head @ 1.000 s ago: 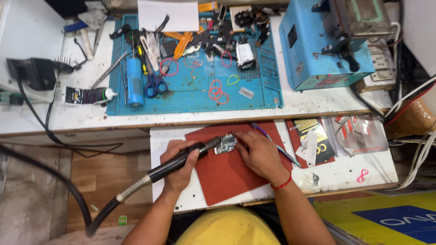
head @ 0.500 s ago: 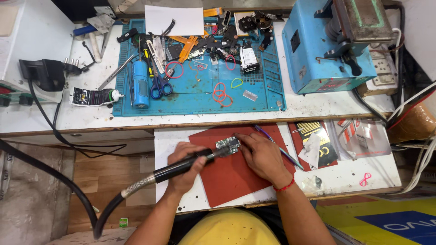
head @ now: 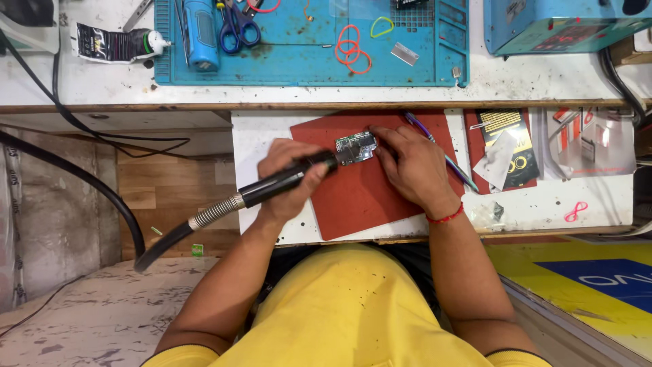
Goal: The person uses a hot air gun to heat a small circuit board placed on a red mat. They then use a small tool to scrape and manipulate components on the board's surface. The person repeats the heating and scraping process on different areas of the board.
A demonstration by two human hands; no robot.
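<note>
On the red mat: a small green circuit board [head: 355, 147] lies near the upper edge of the red work mat [head: 367, 197], which rests on a white pull-out shelf [head: 252, 139] below the main bench.
Left hand: the left hand [head: 291, 178] is clenched around the black handpiece [head: 285, 182] of a hot-air tool; the nozzle end points right and meets the left edge of the circuit board.
Handpiece hose: a ribbed metal collar leads into a black hose [head: 170, 238] that runs down and left off the shelf.
Right hand: the right hand [head: 411, 166] lies palm down on the mat, fingertips pressing the right edge of the circuit board and pinning it flat. A red thread band [head: 445, 217] circles the wrist.
Beside the right hand: a purple pen-shaped tool [head: 441, 153] lies diagonally just under the hand's far side, partly off the mat.
Upper bench: a blue silicone mat [head: 305, 68] carries blue-handled scissors [head: 238, 27], a blue cylindrical tool [head: 201, 37] and orange rubber bands [head: 353, 47].
Far left: a black-and-white tube [head: 119, 44] lies on the white bench beside the blue mat.
</note>
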